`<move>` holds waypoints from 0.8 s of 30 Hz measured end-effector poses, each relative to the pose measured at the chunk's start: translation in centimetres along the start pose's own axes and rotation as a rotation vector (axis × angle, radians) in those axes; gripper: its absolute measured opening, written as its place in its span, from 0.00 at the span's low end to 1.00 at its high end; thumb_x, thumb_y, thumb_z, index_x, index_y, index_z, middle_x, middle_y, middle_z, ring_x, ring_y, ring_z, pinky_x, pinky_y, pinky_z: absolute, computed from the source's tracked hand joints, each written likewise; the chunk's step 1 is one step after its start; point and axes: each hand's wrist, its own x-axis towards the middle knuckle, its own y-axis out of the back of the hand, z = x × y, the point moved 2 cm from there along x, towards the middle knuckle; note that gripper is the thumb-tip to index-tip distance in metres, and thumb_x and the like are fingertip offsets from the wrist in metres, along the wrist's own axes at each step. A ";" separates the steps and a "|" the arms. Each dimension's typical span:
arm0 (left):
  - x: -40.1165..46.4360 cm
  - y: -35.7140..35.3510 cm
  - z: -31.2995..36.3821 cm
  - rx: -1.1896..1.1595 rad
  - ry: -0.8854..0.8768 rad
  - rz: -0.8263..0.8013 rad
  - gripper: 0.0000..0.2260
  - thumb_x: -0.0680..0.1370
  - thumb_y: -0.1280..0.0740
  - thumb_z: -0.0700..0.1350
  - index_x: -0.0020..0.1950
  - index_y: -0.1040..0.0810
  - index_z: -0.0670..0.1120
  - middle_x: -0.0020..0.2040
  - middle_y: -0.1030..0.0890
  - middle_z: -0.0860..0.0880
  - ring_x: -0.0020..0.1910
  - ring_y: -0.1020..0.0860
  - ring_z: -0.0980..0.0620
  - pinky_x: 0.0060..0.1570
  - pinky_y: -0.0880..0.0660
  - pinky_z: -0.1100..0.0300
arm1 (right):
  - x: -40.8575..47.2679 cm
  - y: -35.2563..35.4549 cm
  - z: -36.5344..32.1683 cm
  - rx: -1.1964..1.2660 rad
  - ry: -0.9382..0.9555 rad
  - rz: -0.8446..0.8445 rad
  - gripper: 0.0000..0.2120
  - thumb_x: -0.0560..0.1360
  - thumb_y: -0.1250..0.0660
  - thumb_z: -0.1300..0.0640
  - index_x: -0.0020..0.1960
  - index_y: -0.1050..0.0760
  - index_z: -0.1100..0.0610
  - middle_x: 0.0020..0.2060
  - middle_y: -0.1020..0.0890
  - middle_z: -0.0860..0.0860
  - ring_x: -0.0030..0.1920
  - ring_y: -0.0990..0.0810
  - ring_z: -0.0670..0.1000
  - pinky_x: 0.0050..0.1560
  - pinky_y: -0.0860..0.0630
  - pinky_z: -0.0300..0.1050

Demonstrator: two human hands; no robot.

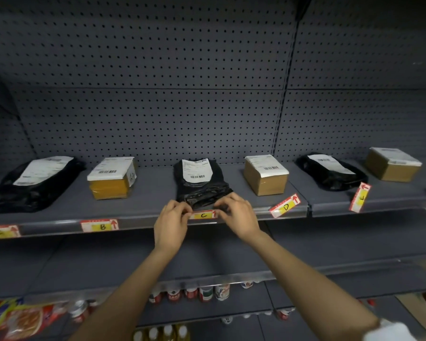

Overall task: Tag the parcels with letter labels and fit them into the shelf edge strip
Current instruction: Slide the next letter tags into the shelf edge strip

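Both my hands pinch the red-and-yellow label "C" [203, 215] at the clear shelf edge strip [138, 221]. My left hand [172, 223] holds its left end, my right hand [239, 216] its right end. Just behind it lies a black bag parcel [199, 180]. Labels "A" [1, 233] and "B" [100, 226] sit flat in the strip. Label "D" [284, 206] lies tilted on the shelf edge before a brown box [266, 174]. Label "E" [360, 198] stands tilted near another black bag [331, 172].
Further parcels line the grey shelf: a black bag [32, 184] at far left, a yellow box [112, 178], a brown box [392, 167] at far right. A pegboard back wall rises behind. Lower shelves hold cans [207, 292], bottles and snack packets [20, 318].
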 end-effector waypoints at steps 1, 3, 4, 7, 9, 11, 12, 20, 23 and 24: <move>0.0 0.0 0.0 -0.003 0.012 0.005 0.04 0.74 0.33 0.40 0.44 0.22 0.49 0.45 0.23 0.48 0.46 0.24 0.49 0.38 0.30 0.58 | 0.1 0.0 0.1 0.003 0.004 -0.001 0.09 0.72 0.31 0.56 0.52 0.21 0.50 0.50 0.21 0.49 0.48 0.22 0.51 0.55 0.29 0.46; 0.2 -0.1 0.1 0.008 0.016 0.001 0.05 0.74 0.34 0.39 0.44 0.22 0.49 0.44 0.22 0.48 0.46 0.24 0.48 0.38 0.29 0.57 | 0.2 -0.1 0.0 0.001 0.012 0.000 0.08 0.72 0.31 0.56 0.52 0.22 0.50 0.50 0.22 0.48 0.47 0.22 0.51 0.54 0.30 0.45; 0.4 0.0 0.1 0.022 0.012 -0.004 0.06 0.74 0.34 0.39 0.44 0.22 0.49 0.43 0.21 0.48 0.45 0.23 0.48 0.38 0.29 0.56 | 0.2 -0.1 0.0 0.002 0.012 0.008 0.08 0.72 0.31 0.56 0.51 0.22 0.50 0.49 0.22 0.48 0.46 0.23 0.51 0.53 0.30 0.45; 1.1 0.0 -0.2 0.074 0.000 -0.027 0.05 0.74 0.34 0.40 0.44 0.21 0.50 0.42 0.19 0.49 0.45 0.24 0.47 0.40 0.27 0.55 | 0.1 -0.3 0.2 0.002 -0.017 0.024 0.04 0.72 0.31 0.56 0.47 0.21 0.50 0.47 0.21 0.49 0.46 0.22 0.52 0.53 0.28 0.46; 1.2 -0.2 -0.4 0.101 -0.014 -0.042 0.05 0.74 0.33 0.40 0.44 0.21 0.50 0.42 0.18 0.49 0.46 0.24 0.47 0.42 0.27 0.54 | 0.0 -0.5 0.5 -0.030 -0.017 0.011 0.04 0.73 0.32 0.56 0.45 0.20 0.51 0.46 0.21 0.50 0.47 0.22 0.52 0.54 0.29 0.47; 1.1 -0.5 -0.5 0.115 -0.034 -0.050 0.05 0.74 0.33 0.41 0.44 0.21 0.50 0.43 0.18 0.49 0.46 0.24 0.46 0.44 0.27 0.54 | -0.1 -0.6 0.7 -0.050 -0.011 0.018 0.05 0.74 0.33 0.55 0.46 0.19 0.51 0.46 0.21 0.50 0.48 0.22 0.53 0.53 0.30 0.47; 1.1 -0.6 -0.5 0.122 -0.042 -0.050 0.04 0.74 0.33 0.41 0.44 0.20 0.50 0.44 0.19 0.48 0.46 0.24 0.46 0.45 0.28 0.54 | -0.1 -0.7 0.7 -0.055 -0.008 0.026 0.05 0.75 0.34 0.55 0.47 0.19 0.51 0.46 0.22 0.51 0.48 0.22 0.53 0.52 0.31 0.47; 1.2 -0.4 -1.2 0.137 -0.086 -0.063 0.10 0.75 0.35 0.38 0.50 0.18 0.50 0.47 0.19 0.47 0.47 0.24 0.45 0.48 0.28 0.52 | -0.5 -1.1 0.4 -0.151 0.019 0.036 0.05 0.75 0.34 0.54 0.48 0.20 0.51 0.48 0.23 0.51 0.49 0.24 0.53 0.48 0.35 0.45; 0.7 -0.3 -1.0 0.127 -0.100 -0.033 0.08 0.74 0.35 0.37 0.49 0.20 0.48 0.46 0.18 0.46 0.46 0.23 0.44 0.47 0.26 0.52 | -0.4 -1.1 0.4 -0.095 -0.015 0.077 0.05 0.73 0.32 0.55 0.49 0.23 0.50 0.47 0.22 0.49 0.49 0.22 0.53 0.50 0.31 0.47; 0.6 -0.3 -1.0 0.136 -0.105 -0.026 0.08 0.74 0.34 0.37 0.48 0.20 0.47 0.46 0.18 0.46 0.46 0.23 0.45 0.47 0.26 0.52 | -0.4 -1.2 0.5 -0.077 -0.025 0.085 0.06 0.73 0.32 0.55 0.49 0.24 0.50 0.47 0.21 0.49 0.49 0.22 0.52 0.51 0.30 0.47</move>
